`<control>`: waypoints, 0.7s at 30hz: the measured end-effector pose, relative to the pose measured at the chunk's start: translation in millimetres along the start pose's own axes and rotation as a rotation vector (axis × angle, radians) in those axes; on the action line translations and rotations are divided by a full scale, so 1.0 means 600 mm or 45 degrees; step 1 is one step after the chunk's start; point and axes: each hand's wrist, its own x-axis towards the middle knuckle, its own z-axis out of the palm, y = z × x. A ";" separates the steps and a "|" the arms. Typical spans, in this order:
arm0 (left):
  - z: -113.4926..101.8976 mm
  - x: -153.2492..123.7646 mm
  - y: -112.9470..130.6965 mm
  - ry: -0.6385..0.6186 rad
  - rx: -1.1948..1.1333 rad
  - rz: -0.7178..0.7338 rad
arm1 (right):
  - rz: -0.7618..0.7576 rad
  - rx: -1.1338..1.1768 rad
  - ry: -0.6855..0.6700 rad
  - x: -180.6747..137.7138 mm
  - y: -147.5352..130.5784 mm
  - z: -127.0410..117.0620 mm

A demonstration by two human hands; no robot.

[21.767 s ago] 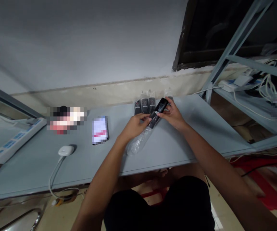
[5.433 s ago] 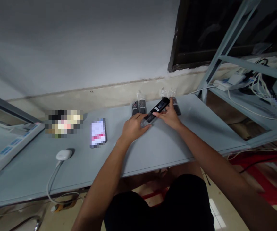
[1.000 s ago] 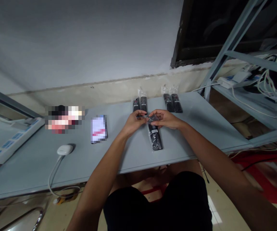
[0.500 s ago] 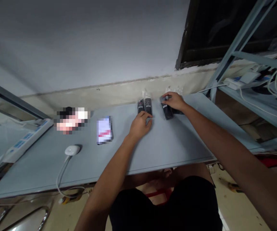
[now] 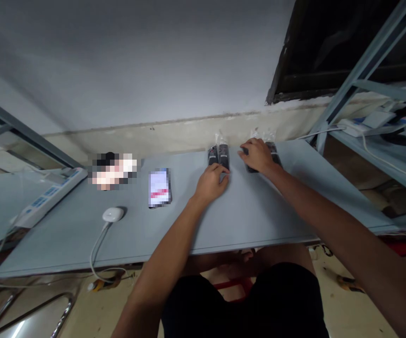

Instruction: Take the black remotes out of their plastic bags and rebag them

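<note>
Two hands on table [image 5: 259, 211]. Left hand [image 5: 212, 182], mid-table: fingers loosely curled, tips touching near end of left bagged remotes [image 5: 220, 154]. Right hand [image 5: 257, 155], far edge: fingers together, laid over right bagged remotes [image 5: 274, 152]; grip cannot be told

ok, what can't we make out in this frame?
All head view:
- Right hand covers the right bagged black items; their count and the grip are unclear.
- Left hand hides the near ends of the left bagged pair; grip unclear, labels too small.
- Flat slab and clutter on the table are pixelated.
- Shelf rack is cut off by the right edge.
</note>
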 end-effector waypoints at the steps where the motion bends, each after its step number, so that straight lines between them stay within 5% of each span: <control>1: -0.001 0.000 0.000 0.014 -0.007 -0.019 | -0.111 0.055 -0.019 -0.011 -0.017 0.001; 6: -0.007 0.003 -0.001 0.103 -0.089 -0.162 | -0.471 0.197 -0.202 -0.061 -0.077 0.020; 13: 0.000 0.010 -0.008 0.158 -0.293 -0.369 | -0.351 0.366 -0.111 -0.078 -0.074 0.022; 18: 0.001 0.015 0.001 0.043 -0.971 -0.727 | -0.234 0.623 0.165 -0.104 -0.101 -0.005; 21: -0.009 0.016 0.008 0.008 -1.203 -0.798 | -0.317 0.817 0.167 -0.119 -0.126 -0.014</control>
